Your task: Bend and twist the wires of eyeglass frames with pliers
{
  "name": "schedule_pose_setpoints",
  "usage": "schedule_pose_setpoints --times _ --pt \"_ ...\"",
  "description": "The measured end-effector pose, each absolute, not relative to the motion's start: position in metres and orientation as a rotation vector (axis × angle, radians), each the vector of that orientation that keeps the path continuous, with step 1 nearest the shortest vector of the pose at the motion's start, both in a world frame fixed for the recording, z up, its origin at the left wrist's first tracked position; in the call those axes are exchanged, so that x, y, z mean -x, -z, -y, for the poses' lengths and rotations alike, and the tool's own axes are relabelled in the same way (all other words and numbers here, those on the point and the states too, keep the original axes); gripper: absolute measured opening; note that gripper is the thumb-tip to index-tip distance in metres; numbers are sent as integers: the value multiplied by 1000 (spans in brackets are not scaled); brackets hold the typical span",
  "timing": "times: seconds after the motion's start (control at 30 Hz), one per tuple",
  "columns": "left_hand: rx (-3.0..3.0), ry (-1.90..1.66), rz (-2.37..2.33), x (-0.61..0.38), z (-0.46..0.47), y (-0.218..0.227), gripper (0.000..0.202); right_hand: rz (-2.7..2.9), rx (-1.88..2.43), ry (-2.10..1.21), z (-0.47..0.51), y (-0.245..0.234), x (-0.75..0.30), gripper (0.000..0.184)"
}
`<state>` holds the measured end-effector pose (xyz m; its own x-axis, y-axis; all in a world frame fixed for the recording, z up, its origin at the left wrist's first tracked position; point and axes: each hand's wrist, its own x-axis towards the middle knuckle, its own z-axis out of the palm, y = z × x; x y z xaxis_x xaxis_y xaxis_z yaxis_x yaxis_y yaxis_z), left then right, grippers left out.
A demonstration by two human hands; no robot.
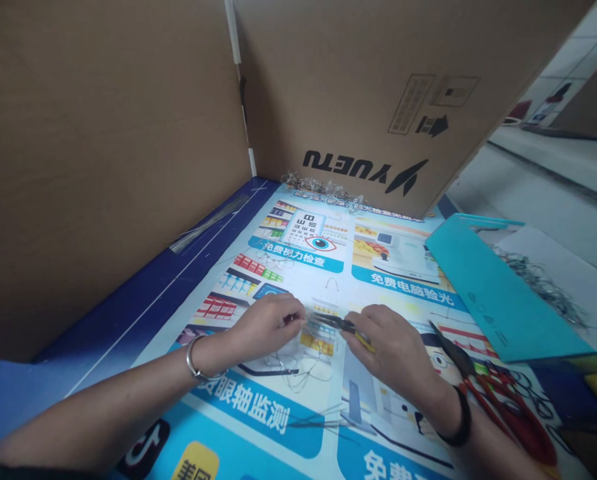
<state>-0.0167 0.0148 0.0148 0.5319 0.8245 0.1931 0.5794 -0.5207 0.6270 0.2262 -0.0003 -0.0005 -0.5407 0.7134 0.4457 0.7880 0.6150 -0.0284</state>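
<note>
My right hand (391,337) is closed around a pair of pliers (332,321) with dark jaws and a yellow handle. The jaws point left toward my left hand (273,323), whose thumb and forefinger are pinched together. Something fine and wire-like shows at those fingertips, close to the jaws, but blur hides its exact shape. Thin loops of wire (303,377) lie on the printed sheet below my hands. Nearer to me, a few straight dark wires (318,423) rest on the sheet.
Cardboard walls (113,133) rise at the left and back. Clear tangled scraps (323,187) lie along the back wall, and a strip of straight wires (211,223) at the left. On the right are a teal folder-like box (498,307), a wire heap (543,280) and red-handled scissors (471,377).
</note>
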Motion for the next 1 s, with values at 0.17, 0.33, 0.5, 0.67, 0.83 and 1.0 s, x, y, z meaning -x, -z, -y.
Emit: schedule_pose_setpoints --times 0.17,0.33,0.5,0.67,0.83,1.0 --pt "-2279 -648 -1161 17 -15 -15 11 2414 1153 257 6 -5 -225 20" --pt "-2318 -636 -1151 17 -16 -13 12 2534 1163 341 13 -9 -215 18" --pt "-2380 -593 -1121 16 -16 -12 13 2579 1228 393 13 -8 -211 17" --pt "-2407 -575 -1067 16 -16 -11 14 2578 1246 397 13 -6 -212 16" --pt "-2434 -619 -1034 17 -15 -12 13 2562 1248 405 14 -7 -212 17" --pt "-2407 -659 -1024 17 -17 -10 11 2528 1226 441 14 -9 -213 17"
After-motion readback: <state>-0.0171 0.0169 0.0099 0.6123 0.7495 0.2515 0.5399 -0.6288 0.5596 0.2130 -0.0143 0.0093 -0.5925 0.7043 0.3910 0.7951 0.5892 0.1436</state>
